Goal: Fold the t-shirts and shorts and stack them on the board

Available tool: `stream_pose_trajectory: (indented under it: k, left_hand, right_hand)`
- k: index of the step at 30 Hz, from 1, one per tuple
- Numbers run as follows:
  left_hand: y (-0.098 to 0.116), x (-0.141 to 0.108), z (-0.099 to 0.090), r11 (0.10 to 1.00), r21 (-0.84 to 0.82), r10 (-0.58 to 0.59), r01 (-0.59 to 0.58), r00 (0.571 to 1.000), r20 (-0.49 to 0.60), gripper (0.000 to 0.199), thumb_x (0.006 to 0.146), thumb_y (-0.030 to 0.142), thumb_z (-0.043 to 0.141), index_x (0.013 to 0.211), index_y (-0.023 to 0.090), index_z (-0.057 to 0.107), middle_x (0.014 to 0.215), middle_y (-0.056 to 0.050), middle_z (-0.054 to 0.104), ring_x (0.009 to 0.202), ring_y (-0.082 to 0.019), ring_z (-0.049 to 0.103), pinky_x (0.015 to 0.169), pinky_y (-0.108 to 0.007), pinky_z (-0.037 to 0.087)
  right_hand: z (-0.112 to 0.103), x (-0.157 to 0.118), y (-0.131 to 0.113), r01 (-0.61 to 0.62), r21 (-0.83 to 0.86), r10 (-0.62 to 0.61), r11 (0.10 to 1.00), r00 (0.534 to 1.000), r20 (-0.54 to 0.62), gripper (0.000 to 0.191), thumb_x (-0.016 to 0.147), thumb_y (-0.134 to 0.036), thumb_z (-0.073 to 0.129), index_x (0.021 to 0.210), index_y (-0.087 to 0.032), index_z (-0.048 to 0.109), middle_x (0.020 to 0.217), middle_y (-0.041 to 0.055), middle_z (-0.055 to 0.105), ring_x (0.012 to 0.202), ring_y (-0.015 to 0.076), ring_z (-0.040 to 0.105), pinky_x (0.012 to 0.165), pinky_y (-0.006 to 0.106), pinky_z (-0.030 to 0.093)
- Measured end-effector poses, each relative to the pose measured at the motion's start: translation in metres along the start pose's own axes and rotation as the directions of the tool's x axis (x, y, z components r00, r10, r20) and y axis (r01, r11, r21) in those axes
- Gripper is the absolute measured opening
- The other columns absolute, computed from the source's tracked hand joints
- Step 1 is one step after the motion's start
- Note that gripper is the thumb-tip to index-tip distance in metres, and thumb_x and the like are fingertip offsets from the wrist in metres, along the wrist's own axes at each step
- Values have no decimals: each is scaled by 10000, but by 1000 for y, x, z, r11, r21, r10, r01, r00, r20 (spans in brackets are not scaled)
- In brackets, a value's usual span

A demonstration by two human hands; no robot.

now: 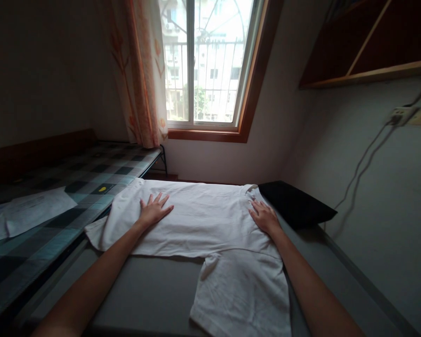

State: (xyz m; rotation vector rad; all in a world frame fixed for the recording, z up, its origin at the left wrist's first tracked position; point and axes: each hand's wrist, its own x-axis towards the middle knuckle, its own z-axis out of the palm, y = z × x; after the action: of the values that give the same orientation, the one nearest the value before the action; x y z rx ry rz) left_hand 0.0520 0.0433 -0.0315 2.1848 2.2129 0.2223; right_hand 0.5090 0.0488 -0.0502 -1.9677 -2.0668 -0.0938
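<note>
A white T-shirt lies sideways across a grey surface, its collar end to the right and one sleeve stretching toward me. My left hand rests flat on the shirt's left part, fingers spread. On the right, near the collar, my right hand lies on the cloth with its fingers stretched out. Neither hand grips anything.
The grey surface extends under the shirt. A black item lies at its right back. To the left is a bed with a checkered cover and white papers. Beyond are a curtain, a window and a socket with a cord.
</note>
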Motion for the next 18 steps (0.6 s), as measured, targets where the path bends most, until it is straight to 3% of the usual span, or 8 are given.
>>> stream_pose_trajectory:
  k: [7,12,15,18]
  left_hand:
    - [0,-4,0,1000,19,16,-16,1000,-20,628,916,600,310,1480,329,359,1578,-65,279,1435,-398,212,1079,-682,168]
    - [1,-14,3,999,15,37,-36,997,-63,568,947,491,329,1441,232,438,1553,-116,326,1430,-359,251,1102,-621,205]
    - [3,-16,5,989,-26,143,-145,986,-88,524,945,466,367,1388,219,499,1529,-121,372,1431,-337,261,1112,-607,217]
    - [6,-16,6,944,-92,302,-316,943,-136,472,930,444,431,1337,235,548,1518,-106,394,1433,-323,266,1122,-598,222]
  right_hand:
    - [-2,-8,-4,-41,-51,43,998,999,32,516,952,-365,354,1395,-144,499,1485,117,442,1399,264,345,1141,449,240]
    - [1,-19,-1,-24,-37,24,999,1000,10,510,946,-350,363,1375,-120,516,1475,141,447,1392,290,355,1132,487,257]
    - [2,-23,4,31,7,-31,999,999,-22,469,930,-329,388,1312,-134,576,1437,158,491,1365,297,399,1114,518,283]
    - [3,-22,10,114,61,-106,992,988,-116,417,919,-312,402,1224,-155,640,1379,153,553,1337,285,442,1106,505,309]
